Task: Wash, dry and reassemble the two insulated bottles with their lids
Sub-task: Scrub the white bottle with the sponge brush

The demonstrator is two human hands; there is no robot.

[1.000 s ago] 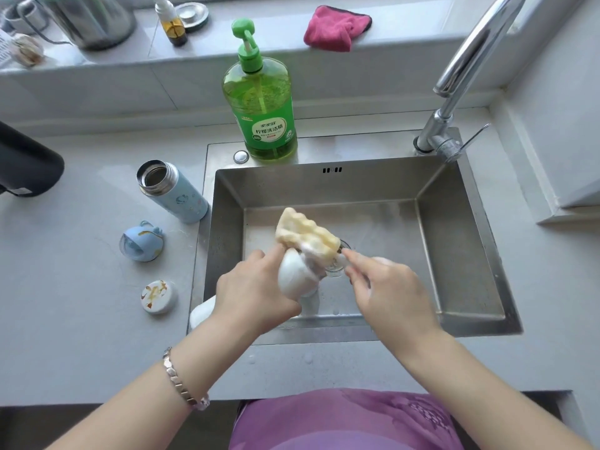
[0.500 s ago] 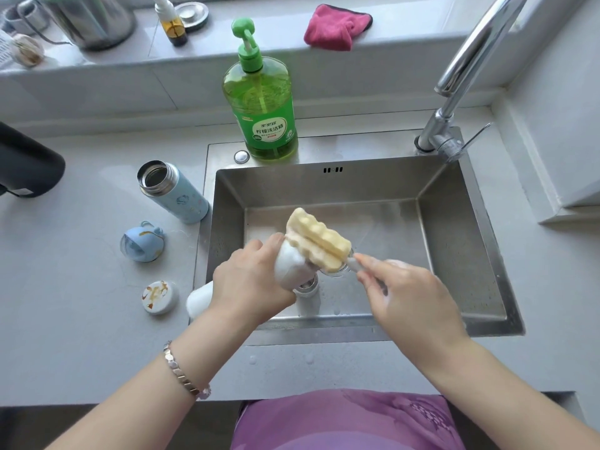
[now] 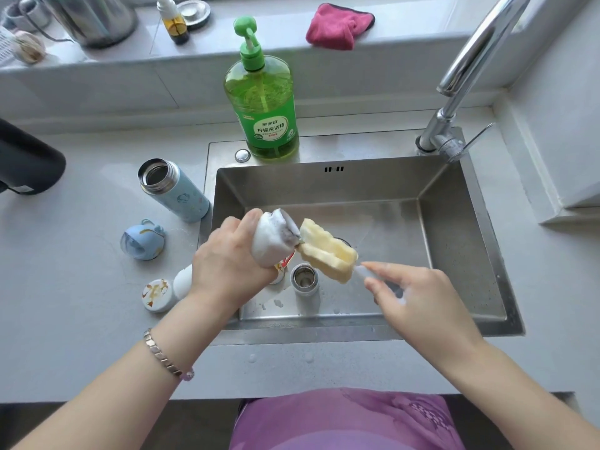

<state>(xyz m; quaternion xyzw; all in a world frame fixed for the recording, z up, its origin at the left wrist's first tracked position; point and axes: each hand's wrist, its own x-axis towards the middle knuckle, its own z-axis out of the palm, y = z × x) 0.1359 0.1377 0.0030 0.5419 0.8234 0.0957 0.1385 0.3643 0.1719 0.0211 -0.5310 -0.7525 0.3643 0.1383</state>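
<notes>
My left hand [image 3: 227,264] grips a white, foam-covered bottle part [image 3: 271,245] over the sink, its open end tilted toward the right. My right hand [image 3: 412,297] pinches the clear handle of a bottle brush; its yellow sponge head [image 3: 328,251] sits just right of that opening. A white bottle with an open steel mouth [image 3: 303,280] stands in the sink [image 3: 454,222]. On the counter to the left are the blue bottle [image 3: 177,193] without a lid, the blue lid [image 3: 143,238] and a white patterned lid [image 3: 156,295].
A green dish-soap pump bottle [image 3: 263,105] stands behind the sink, and the tap [image 3: 470,69] is at the right rear. A pink cloth [image 3: 337,26], a kettle [image 3: 94,17] and small jars are on the back ledge. A dark object [image 3: 26,160] lies at far left.
The sponge head has come off the top of the white part and moved right. My left hand has tilted the part's open end upward. The standing bottle's mouth is now uncovered.
</notes>
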